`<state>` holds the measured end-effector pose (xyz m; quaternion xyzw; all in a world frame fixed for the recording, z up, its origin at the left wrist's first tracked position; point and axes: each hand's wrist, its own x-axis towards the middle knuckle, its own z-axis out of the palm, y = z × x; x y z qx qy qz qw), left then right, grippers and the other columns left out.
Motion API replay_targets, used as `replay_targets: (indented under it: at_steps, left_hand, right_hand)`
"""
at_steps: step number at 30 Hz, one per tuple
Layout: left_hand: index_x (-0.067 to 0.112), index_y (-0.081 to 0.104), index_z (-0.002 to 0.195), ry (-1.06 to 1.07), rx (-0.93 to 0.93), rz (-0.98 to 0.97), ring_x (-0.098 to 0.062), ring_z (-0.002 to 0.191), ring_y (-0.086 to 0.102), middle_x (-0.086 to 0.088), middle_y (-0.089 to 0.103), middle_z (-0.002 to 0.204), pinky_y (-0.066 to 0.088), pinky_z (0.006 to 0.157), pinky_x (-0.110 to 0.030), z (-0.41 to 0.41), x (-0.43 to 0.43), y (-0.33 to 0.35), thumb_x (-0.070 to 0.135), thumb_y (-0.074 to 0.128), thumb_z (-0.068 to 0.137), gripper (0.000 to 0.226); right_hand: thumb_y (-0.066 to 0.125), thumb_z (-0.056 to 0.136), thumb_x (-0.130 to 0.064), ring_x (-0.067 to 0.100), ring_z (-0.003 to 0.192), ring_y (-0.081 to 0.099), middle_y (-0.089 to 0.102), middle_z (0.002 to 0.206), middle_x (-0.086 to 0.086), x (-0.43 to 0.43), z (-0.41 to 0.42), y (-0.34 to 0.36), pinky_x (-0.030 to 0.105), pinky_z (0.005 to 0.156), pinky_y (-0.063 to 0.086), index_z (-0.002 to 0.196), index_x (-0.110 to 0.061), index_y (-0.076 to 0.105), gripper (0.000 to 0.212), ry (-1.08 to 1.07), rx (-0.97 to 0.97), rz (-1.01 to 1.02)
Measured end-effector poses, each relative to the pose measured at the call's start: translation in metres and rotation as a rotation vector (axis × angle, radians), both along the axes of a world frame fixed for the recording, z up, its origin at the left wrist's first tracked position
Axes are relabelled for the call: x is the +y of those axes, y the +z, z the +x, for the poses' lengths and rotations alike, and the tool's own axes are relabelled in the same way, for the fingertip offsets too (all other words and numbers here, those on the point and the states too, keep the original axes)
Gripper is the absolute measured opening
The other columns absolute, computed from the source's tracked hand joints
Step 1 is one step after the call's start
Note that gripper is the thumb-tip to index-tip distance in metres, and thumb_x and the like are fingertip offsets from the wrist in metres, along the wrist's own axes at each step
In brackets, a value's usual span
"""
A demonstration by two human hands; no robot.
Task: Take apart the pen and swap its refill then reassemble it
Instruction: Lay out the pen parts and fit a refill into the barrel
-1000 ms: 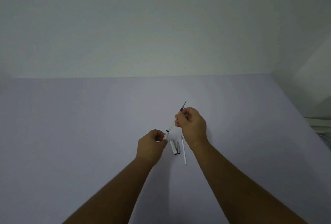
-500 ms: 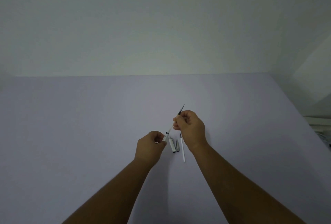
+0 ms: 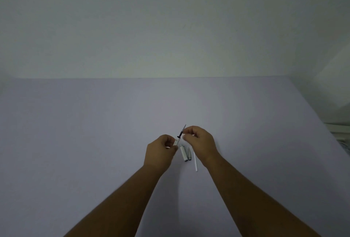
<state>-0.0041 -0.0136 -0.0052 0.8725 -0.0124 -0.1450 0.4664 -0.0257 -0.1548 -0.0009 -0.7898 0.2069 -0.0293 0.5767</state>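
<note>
Both grips pinch a refill [image 3: 182, 131] over the lavender table [image 3: 94, 142] by a pale wall [image 3: 170, 28].

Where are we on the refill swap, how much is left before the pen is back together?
Done: the pen is apart; a white cap-like piece, a grey tip piece and a thin white refill lie on the table. In hand: the left hand holds the barrel, the right hand steadies a refill entering it. Left: seat it, refit the loose pieces.
</note>
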Motion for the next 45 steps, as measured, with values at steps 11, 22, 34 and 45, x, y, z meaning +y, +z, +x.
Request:
replay_targets:
  at_steps: [11,22,34,45]
  left_hand:
    - [0.025,0.059,0.084,0.045,0.068,-0.032,0.0,0.067,0.056,0.012,0.06,0.077,0.041,0.054,-0.011,0.001,0.015,-0.012,0.02,0.067,0.082,0.01]
    - [0.028,0.059,0.078,0.035,0.091,-0.012,-0.009,0.065,0.059,0.009,0.063,0.077,0.044,0.052,-0.015,0.006,0.024,-0.015,0.019,0.066,0.08,0.011]
    - [0.027,0.06,0.078,0.003,0.065,0.024,-0.009,0.065,0.057,0.012,0.06,0.074,0.052,0.058,-0.025,0.007,0.014,-0.007,0.02,0.066,0.08,0.009]
    - [0.022,0.061,0.08,-0.05,-0.012,0.071,-0.012,0.064,0.054,0.008,0.059,0.072,0.051,0.061,-0.027,0.006,0.007,0.003,0.021,0.067,0.08,0.005]
  right_hand:
    - [0.05,0.089,-0.026,0.026,0.089,0.065,0.071,0.095,0.01,-0.005,0.002,-0.043,0.028,0.065,0.046,0.091,-0.009,0.069,0.026,0.192,0.454,-0.744]
    - [0.053,0.087,-0.029,0.026,0.089,0.066,0.07,0.096,0.008,0.004,0.006,-0.046,0.026,0.061,0.044,0.088,-0.008,0.066,0.024,0.125,0.503,-0.75]
    - [0.057,0.085,-0.02,0.012,0.057,0.057,0.067,0.07,0.003,-0.006,0.026,-0.002,0.027,0.06,0.052,0.075,-0.014,0.069,0.016,-0.192,0.123,0.148]
    - [0.063,0.085,-0.024,0.011,0.074,0.063,0.073,0.073,-0.011,-0.008,0.022,0.014,0.025,0.067,0.05,0.075,-0.026,0.069,0.012,-0.179,-0.018,0.318]
